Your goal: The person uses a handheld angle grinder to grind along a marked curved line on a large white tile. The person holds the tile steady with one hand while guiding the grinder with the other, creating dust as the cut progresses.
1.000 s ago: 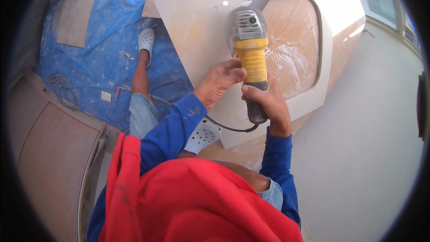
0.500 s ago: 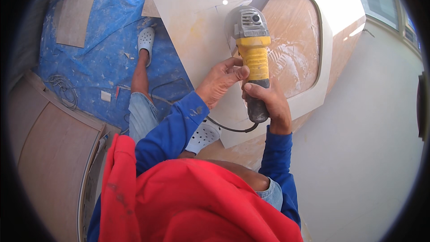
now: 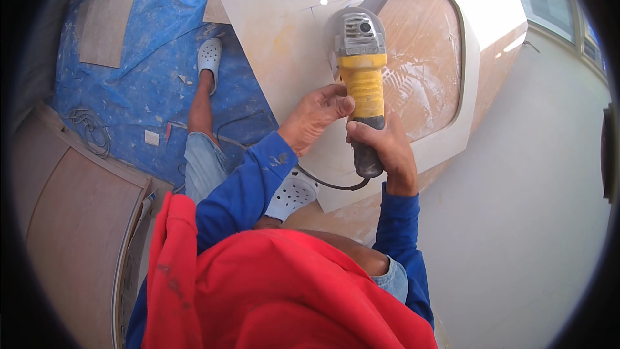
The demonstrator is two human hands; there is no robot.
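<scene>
A yellow, grey and black angle grinder lies lengthwise in my grip over a pale panel with a rounded rectangular cutout. Its guarded head is at the cutout's left edge; the disc is hidden underneath. My left hand has its thumb and curled fingers at the left side of the yellow body. My right hand is wrapped round the black handle, thumb across it. The power cord loops from the handle's end toward the left. Wood with white dusty smears shows through the cutout.
A blue plastic sheet carries loose board pieces and coiled cable. My legs and white clogs are beside the panel. A curved wood panel stands at lower left. A pale surface and window frame are at right.
The grinder and both hands have shifted very slightly, most recently a touch to the left. The grip and the panel look the same.
</scene>
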